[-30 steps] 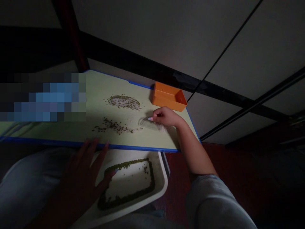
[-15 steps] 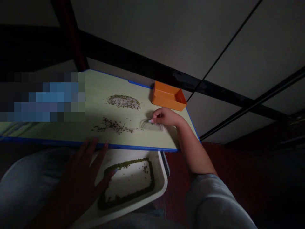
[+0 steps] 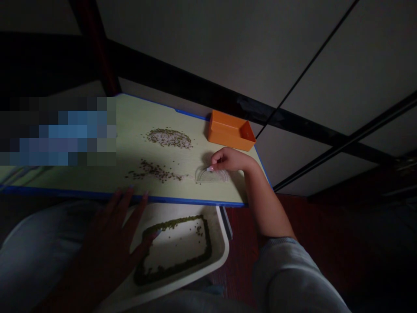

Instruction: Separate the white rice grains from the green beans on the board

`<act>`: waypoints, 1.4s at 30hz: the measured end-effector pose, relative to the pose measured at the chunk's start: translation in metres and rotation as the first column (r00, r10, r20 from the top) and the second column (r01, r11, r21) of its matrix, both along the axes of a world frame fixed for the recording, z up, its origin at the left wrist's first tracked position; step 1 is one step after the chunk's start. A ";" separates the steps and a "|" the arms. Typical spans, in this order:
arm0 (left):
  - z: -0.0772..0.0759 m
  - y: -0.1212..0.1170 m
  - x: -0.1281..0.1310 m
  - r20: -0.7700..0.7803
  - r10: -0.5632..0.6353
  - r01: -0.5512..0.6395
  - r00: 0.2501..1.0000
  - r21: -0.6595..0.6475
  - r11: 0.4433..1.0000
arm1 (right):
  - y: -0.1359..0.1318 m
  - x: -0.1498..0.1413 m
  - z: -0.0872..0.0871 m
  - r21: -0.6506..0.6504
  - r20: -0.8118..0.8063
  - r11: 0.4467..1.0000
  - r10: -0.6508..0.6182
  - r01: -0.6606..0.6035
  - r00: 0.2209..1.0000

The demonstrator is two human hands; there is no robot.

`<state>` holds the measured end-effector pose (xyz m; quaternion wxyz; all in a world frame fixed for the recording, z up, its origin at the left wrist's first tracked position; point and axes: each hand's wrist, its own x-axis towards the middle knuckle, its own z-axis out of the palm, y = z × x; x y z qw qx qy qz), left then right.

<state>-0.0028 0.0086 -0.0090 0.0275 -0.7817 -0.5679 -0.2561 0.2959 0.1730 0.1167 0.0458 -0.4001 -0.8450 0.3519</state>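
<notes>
Protractor [image 3: 215, 176] pinched by right hand [image 3: 230, 159], near right edge of desk [image 3: 137, 114].
Wrist bent; dim left hand [image 3: 112, 232] spread open at near edge; pixel blocks [image 3: 61, 137] hide left end.

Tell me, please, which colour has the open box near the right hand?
The box is orange; it shows best in the head view.

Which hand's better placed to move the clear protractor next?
Right, probably: the right hand has fingertips at the clear protractor; the left hand is spread near the table edge, partly over the white tub.
</notes>
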 end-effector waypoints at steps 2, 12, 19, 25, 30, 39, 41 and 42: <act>0.002 0.000 0.001 0.020 -0.007 0.007 1.000 0.006 1.000 | -0.001 0.000 0.002 0.000 0.012 1.000 -0.001 0.001 1.000; 0.006 -0.002 0.004 0.082 0.003 -0.001 0.997 -0.024 1.000 | 0.000 0.004 0.007 0.006 0.113 0.999 -0.032 0.031 0.993; 0.004 0.000 0.003 0.061 0.004 -0.003 0.998 -0.015 1.000 | 0.001 0.003 0.004 -0.042 0.199 0.999 0.004 0.005 0.980; 0.000 0.003 0.000 -0.018 -0.017 0.018 1.000 0.021 1.000 | -0.003 -0.006 0.002 -0.144 0.192 0.986 0.111 -0.084 0.975; 0.000 0.002 -0.002 -0.031 -0.025 0.026 0.999 0.022 0.999 | -0.007 -0.013 0.001 -0.216 0.166 0.963 0.201 -0.163 0.965; 0.003 0.002 -0.001 -0.044 -0.032 0.033 0.999 0.014 0.999 | -0.007 -0.008 0.005 -0.228 0.057 0.954 0.212 -0.194 0.976; 0.003 0.001 0.000 -0.020 -0.026 0.026 0.999 0.005 1.000 | -0.006 -0.005 0.007 -0.199 0.064 0.968 0.172 -0.156 0.983; 0.003 0.001 0.000 -0.024 -0.031 0.031 0.999 0.006 0.999 | -0.005 -0.003 0.007 -0.187 0.073 0.973 0.151 -0.135 0.986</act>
